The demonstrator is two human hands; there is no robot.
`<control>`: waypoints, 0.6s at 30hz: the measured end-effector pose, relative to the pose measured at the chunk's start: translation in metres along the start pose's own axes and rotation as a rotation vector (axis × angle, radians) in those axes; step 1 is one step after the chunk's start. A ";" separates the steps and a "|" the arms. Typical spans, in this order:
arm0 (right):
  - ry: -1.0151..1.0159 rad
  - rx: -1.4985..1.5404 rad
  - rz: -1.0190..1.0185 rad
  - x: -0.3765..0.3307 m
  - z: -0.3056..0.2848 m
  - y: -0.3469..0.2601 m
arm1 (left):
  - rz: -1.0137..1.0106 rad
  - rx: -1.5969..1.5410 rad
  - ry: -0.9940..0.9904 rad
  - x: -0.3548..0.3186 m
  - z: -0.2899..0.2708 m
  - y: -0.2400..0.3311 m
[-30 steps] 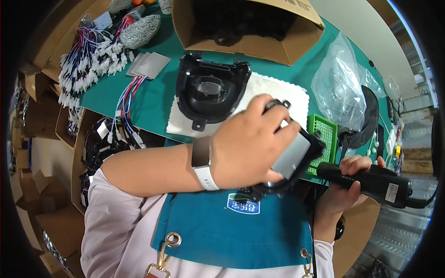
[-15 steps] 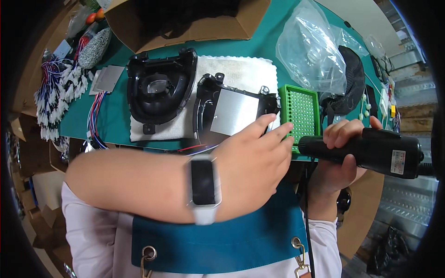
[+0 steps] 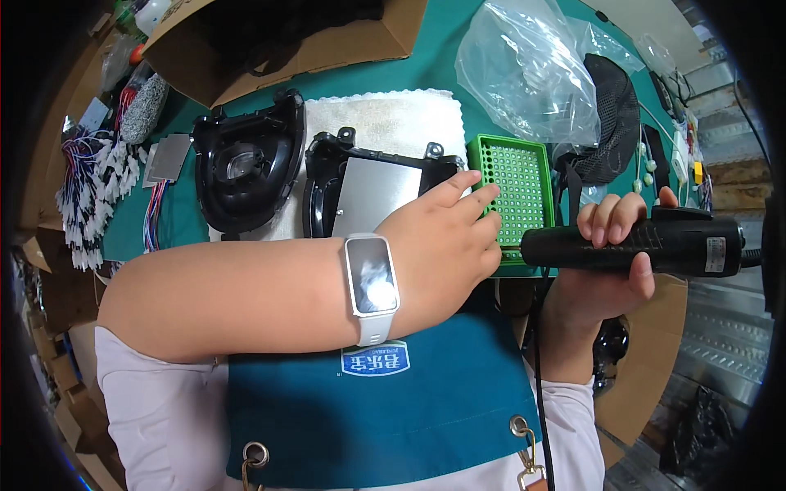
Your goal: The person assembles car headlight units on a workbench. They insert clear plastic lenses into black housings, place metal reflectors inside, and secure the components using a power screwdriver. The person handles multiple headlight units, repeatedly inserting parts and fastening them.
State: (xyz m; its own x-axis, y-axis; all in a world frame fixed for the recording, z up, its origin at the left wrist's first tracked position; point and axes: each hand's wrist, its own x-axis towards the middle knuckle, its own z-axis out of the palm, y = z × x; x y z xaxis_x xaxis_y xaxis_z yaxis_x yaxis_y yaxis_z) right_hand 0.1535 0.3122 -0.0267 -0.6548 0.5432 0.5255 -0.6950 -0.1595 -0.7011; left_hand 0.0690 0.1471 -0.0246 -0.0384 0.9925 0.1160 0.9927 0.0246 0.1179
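Note:
My right hand (image 3: 614, 233) grips a black electric screwdriver (image 3: 679, 245). The tool lies level, with its front end pointing left at the near right corner of a green screw tray (image 3: 550, 176). My left hand (image 3: 442, 237) reaches across my front, fingers stretched and apart over the tray's left edge; its thumb is hidden. Just left of those fingers, a black molded housing (image 3: 321, 192) rests on a white cloth (image 3: 393, 106) with a flat silver plate (image 3: 372, 196) on it. Another black housing (image 3: 250, 164) sits farther left.
An open cardboard box (image 3: 352, 49) stands at the back. Bundled wires with white connectors (image 3: 94, 188) and silver plates with wires (image 3: 168, 159) occupy the left. A clear plastic bag (image 3: 532, 74) and a black mesh item (image 3: 614, 123) lie behind the tray.
The whole view has shifted, so the table things appear farther left and higher. Against the tray, my left fingers sit slightly farther right. The screwdriver remains in my right hand.

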 end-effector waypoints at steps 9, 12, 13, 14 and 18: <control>-0.003 0.037 -0.009 -0.002 -0.005 -0.004 | 0.061 0.069 -0.011 0.004 0.000 0.002; -0.067 0.054 -0.092 -0.004 -0.003 -0.008 | 0.046 0.073 -0.013 0.002 0.003 0.004; -0.146 0.117 -0.140 -0.002 -0.006 -0.012 | 0.047 0.068 -0.012 0.002 0.004 0.004; -0.175 0.121 -0.174 0.001 -0.005 -0.017 | 0.046 0.063 -0.012 0.001 0.003 0.004; -0.089 0.105 -0.212 0.004 -0.003 -0.039 | 0.051 -0.010 0.046 -0.001 -0.005 0.000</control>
State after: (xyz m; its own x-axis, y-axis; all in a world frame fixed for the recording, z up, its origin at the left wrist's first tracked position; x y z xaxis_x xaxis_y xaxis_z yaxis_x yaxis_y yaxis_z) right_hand 0.1792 0.3229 0.0015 -0.5111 0.4999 0.6992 -0.8438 -0.1369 -0.5190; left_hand 0.0681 0.1456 -0.0194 0.0067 0.9859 0.1670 0.9924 -0.0271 0.1202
